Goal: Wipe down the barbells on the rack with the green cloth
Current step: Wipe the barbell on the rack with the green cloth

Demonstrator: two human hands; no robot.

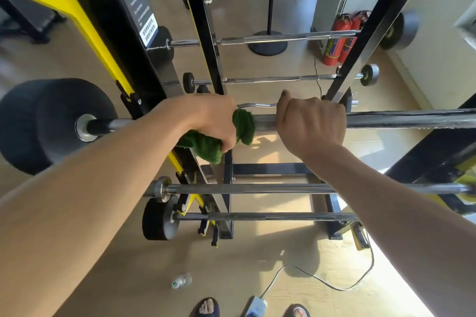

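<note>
While the rack (203, 33) fills the frame from 12 to 6 o'clock, your barbell (399, 119) crosses centre from 9 to 3. Your right hand (313, 123) is clenched bare on its knurling; your left hand (206, 121), at its 9 o'clock, is clamped round the green cloth (243, 123), wrapped on the bar.

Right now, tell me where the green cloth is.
In the head view, the green cloth is wrapped around the barbell at centre, gripped by the left hand, beside the right hand.
</note>
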